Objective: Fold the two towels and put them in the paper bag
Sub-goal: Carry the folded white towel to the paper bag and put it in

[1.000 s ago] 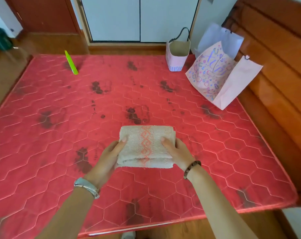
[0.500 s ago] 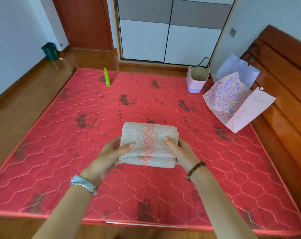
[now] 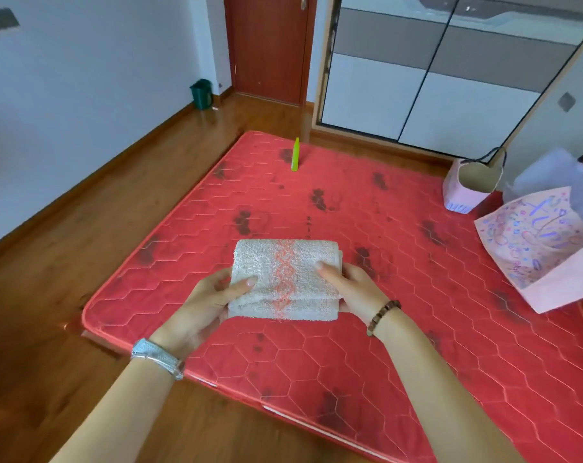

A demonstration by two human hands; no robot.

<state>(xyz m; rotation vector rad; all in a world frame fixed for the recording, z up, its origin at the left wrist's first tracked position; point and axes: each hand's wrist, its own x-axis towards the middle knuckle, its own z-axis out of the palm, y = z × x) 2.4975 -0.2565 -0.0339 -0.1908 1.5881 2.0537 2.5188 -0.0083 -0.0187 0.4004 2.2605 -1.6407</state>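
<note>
My view has swung left and lifted since a moment ago, so the door (image 3: 270,45) and the green bin (image 3: 201,93) now show, while the folded towels (image 3: 285,279) sit in my grip much as before, raised over the red mattress (image 3: 417,329). My left hand (image 3: 209,305) clasps the stack's left end, thumb on top and fingers beneath; my right hand (image 3: 353,289) clasps the right end the same way. The stack looks to hold two cream layers with an orange diamond band down the middle. The patterned paper bag (image 3: 534,248) lies tipped on its side at the mattress's far right edge, well apart from the towels, its mouth facing me. Behind it stands a small pink bag (image 3: 463,188) with a dark handle, and a white bag (image 3: 547,175) beside that. A green comb-like thing (image 3: 295,155) lies near the mattress's far edge. Bare mattress lies between the towels and the paper bag.
</note>
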